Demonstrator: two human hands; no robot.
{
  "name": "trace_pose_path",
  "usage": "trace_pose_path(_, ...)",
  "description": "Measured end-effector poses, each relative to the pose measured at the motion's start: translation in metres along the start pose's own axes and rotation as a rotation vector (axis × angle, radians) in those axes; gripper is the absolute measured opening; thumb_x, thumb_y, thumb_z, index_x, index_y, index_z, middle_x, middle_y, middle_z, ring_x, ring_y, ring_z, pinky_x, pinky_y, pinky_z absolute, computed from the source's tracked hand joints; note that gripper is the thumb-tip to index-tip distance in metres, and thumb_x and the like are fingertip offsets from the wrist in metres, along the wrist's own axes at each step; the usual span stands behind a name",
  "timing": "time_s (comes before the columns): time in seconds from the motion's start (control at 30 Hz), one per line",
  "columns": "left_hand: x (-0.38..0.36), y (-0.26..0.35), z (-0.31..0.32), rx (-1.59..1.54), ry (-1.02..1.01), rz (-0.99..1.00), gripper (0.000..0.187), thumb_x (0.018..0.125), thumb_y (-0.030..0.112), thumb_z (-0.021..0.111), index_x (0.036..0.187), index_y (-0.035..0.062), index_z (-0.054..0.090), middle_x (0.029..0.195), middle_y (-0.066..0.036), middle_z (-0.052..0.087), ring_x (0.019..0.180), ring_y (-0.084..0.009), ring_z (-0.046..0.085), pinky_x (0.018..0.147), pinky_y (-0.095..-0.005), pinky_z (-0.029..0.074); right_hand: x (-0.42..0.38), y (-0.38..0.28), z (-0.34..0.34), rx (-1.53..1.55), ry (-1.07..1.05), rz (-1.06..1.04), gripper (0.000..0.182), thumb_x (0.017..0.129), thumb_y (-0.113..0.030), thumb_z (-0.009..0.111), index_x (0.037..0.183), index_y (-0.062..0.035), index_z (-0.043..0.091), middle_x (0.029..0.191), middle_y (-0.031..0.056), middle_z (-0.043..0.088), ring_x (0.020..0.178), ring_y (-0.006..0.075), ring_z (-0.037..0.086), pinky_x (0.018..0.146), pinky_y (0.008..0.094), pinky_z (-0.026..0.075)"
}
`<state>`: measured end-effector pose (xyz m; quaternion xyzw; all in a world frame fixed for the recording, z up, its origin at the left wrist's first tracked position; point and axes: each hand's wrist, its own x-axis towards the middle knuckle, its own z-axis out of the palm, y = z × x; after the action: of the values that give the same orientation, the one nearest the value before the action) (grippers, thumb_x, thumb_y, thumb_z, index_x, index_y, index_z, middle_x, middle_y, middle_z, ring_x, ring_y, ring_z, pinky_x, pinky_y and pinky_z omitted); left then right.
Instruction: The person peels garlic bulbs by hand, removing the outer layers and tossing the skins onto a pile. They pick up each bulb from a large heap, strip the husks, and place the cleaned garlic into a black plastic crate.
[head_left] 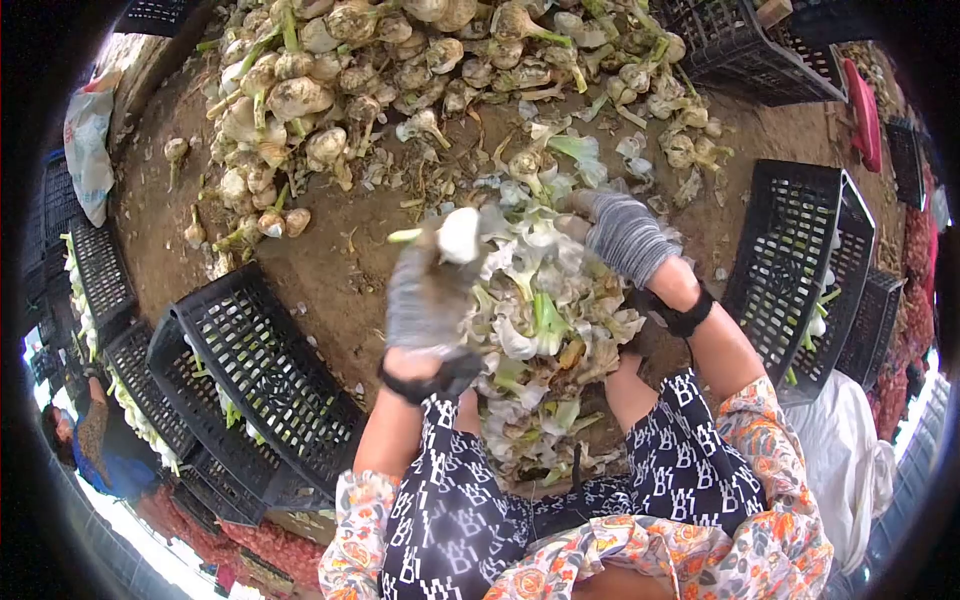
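Note:
A peeled white garlic bulb (pixel 460 236) with a short green stem sits in the fingers of my left hand (pixel 428 300), which wears a grey knit glove and is blurred by motion. To the right, my right hand (pixel 632 238) in a matching striped glove hovers by the upper edge of a heap of garlic skins (pixel 525 270). Its fingertips are bent and smeared, so I cannot make out whether they grip anything. The pale, papery skins and green leaf scraps lie on the ground between my legs.
A big pile of unpeeled garlic (pixel 350 75) covers the dirt floor ahead. Black plastic crates stand on the left (pixel 270 365) and right (pixel 785 260), some with white garlic inside. A white sack (pixel 840 460) lies at right. Another person (pixel 95 450) is at far left.

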<state>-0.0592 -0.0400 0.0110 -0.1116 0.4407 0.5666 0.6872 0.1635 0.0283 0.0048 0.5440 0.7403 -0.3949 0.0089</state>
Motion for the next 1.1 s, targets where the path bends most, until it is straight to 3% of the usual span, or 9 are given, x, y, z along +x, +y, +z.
trace_pose_path(0.17,-0.060,0.103,-0.058,-0.757,-0.342,0.082,0.055,0.072,0.018,0.068,0.118,0.0026,0.042,0.112,-0.017,0.054,0.096,-0.0250,0.055,0.067,-0.0316,0.052,0.037,0.017,0.016,-0.096,0.083,0.030,0.025,0.078,-0.017,0.056,0.102,-0.0089,0.061,0.091,0.0169,0.060,0.087,0.0329,0.057,0.074,0.0389,0.046)
trace_pose_path(0.27,-0.106,0.142,-0.100,-0.497,-0.705,0.623,0.076,0.068,0.010,0.072,0.131,0.0005,0.030,0.117,-0.017,0.050,0.101,-0.0297,0.053,0.073,-0.0348,0.053,0.056,0.025,0.033,-0.295,0.010,-0.179,0.028,0.074,-0.009,0.056,0.102,-0.0112,0.062,0.089,0.0171,0.059,0.087,0.0338,0.057,0.074,0.0395,0.047)
trace_pose_path(0.33,-0.118,0.153,-0.105,-0.313,-0.925,0.570,0.084,0.063,0.012,0.077,0.131,-0.0007,0.029,0.121,-0.017,0.047,0.106,-0.0319,0.051,0.082,-0.0409,0.050,0.061,0.017,0.036,-0.503,-0.048,-0.198,0.035,0.072,-0.006,0.057,0.105,-0.0146,0.060,0.098,0.0194,0.056,0.090,0.0347,0.057,0.077,0.0398,0.048)
trace_pose_path(0.47,-0.099,0.119,-0.090,-0.331,-0.852,0.366,0.079,0.063,0.019,0.080,0.128,0.0130,0.035,0.100,-0.002,0.050,0.089,-0.0145,0.047,0.065,-0.0282,0.041,0.074,0.024,0.040,-0.641,0.024,-0.313,0.035,0.076,-0.008,0.053,0.110,-0.0130,0.057,0.106,0.0196,0.054,0.094,0.0343,0.057,0.077,0.0399,0.049)
trace_pose_path(0.53,-0.085,0.104,-0.069,-0.115,-0.563,0.203,0.075,0.062,0.022,0.080,0.123,0.0160,0.036,0.096,0.004,0.045,0.083,-0.0120,0.042,0.067,-0.0285,0.038,0.081,0.033,0.043,-0.529,0.007,-0.224,0.039,0.071,-0.007,0.058,0.109,-0.0120,0.057,0.106,0.0198,0.053,0.097,0.0340,0.056,0.080,0.0396,0.048)
trace_pose_path(0.57,-0.081,0.092,-0.043,-0.002,-0.204,0.175,0.065,0.067,0.021,0.077,0.121,0.0141,0.041,0.095,0.002,0.049,0.082,-0.0130,0.046,0.066,-0.0277,0.041,0.085,0.043,0.042,-0.473,0.092,-0.252,0.029,0.084,-0.016,0.052,0.112,-0.0077,0.056,0.102,0.0192,0.058,0.092,0.0308,0.059,0.075,0.0383,0.049)
trace_pose_path(0.63,-0.044,0.067,-0.044,1.010,0.012,0.390,0.056,0.071,0.018,0.071,0.121,0.0113,0.046,0.098,-0.002,0.055,0.083,-0.0135,0.053,0.069,-0.0267,0.046,0.083,0.054,0.045,0.089,0.274,-0.106,0.033,0.084,-0.024,0.056,0.109,-0.0020,0.056,0.096,0.0176,0.060,0.087,0.0272,0.060,0.073,0.0372,0.049)
trace_pose_path(0.83,-0.006,0.004,0.027,0.909,-0.197,0.445,0.070,0.067,0.009,0.076,0.127,0.0024,0.041,0.121,-0.009,0.050,0.105,-0.0169,0.052,0.091,-0.0288,0.043,0.038,-0.011,-0.002,0.980,0.107,0.251,0.041,0.084,-0.035,0.060,0.098,0.0040,0.058,0.079,0.0050,0.058,0.078,0.0132,0.056,0.073,0.0281,0.047)
trace_pose_path(1.1,0.027,-0.031,0.022,0.819,-0.432,0.505,0.073,0.067,0.008,0.077,0.128,0.0015,0.039,0.124,-0.010,0.048,0.111,-0.0183,0.049,0.093,-0.0321,0.042,0.026,-0.026,0.011,0.714,0.249,-0.026,0.030,0.080,-0.025,0.065,0.093,0.0012,0.059,0.085,0.0091,0.059,0.078,0.0156,0.054,0.071,0.0299,0.045)
